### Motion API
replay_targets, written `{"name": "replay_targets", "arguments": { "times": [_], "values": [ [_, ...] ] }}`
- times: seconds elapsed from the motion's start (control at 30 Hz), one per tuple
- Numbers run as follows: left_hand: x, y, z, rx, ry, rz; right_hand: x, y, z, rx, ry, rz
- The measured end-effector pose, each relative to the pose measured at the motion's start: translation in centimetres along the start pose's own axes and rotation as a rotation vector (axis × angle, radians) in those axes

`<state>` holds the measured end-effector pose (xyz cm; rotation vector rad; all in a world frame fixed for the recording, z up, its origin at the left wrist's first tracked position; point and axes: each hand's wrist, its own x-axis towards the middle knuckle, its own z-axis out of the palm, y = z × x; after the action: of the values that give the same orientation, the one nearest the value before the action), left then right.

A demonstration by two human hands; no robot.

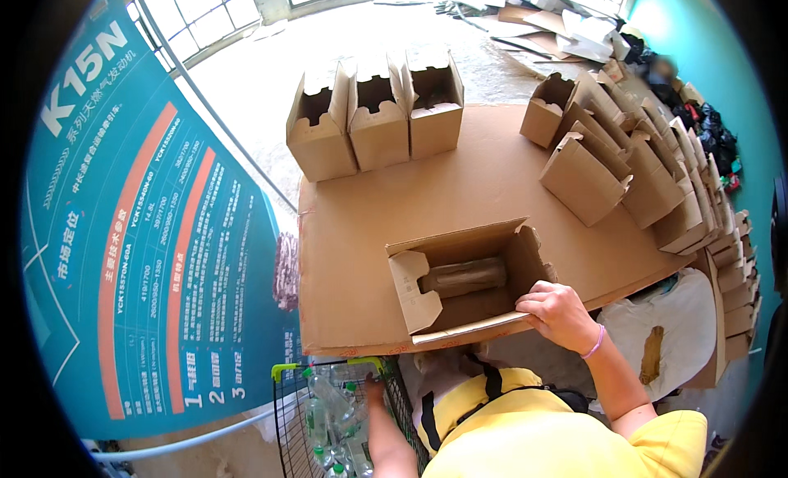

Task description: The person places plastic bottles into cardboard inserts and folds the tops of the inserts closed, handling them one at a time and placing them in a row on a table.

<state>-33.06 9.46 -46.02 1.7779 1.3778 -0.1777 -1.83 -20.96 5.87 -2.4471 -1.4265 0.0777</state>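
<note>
An open cardboard box [460, 330] stands near the front edge of the cardboard-topped table, its flaps up. Inside it lies a long, see-through bottle-like thing [468, 276]. The fingers of my right hand [558, 314] are closed over the box's near right rim. Down at the left, my left hand [374, 389] reaches into a dark wire basket [283, 425] with green corner pieces. Clear plastic bottles [328, 404] with green caps fill this basket. My left hand is beside them, its fingers too hidden to show whether they hold one.
Three open cardboard boxes [379, 137] stand side by side at the table's far left. Many more boxes [611, 145] crowd the right side. A large teal banner [148, 256] rises at the left. Flattened cardboard [542, 26] is heaped on the floor behind. A white sack [681, 322] lies at right.
</note>
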Motion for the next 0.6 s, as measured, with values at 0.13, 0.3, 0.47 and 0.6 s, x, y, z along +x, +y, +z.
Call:
{"name": "replay_targets", "arguments": {
  "times": [0.13, 0.3, 0.47, 0.6],
  "values": [
    [-2.4, 5.6, -0.9, 0.246, 0.285, -0.094, -0.4, -1.0, 0.3, -0.052, 0.015, 0.053],
    [-3.1, 5.0, -7.4, 0.407, 0.424, -0.138, -0.4, -1.8, 0.2, -0.061, 0.007, 0.113],
    [1.7, 0.1, -6.5, -0.199, 0.449, -0.079, -0.2, -1.9, 0.4, -0.067, 0.010, 0.140],
    [9.3, -5.2, -5.5, -0.922, 0.463, -0.009, 0.9, -2.4, -0.2, -0.083, -0.024, 0.093]
  ]
}}
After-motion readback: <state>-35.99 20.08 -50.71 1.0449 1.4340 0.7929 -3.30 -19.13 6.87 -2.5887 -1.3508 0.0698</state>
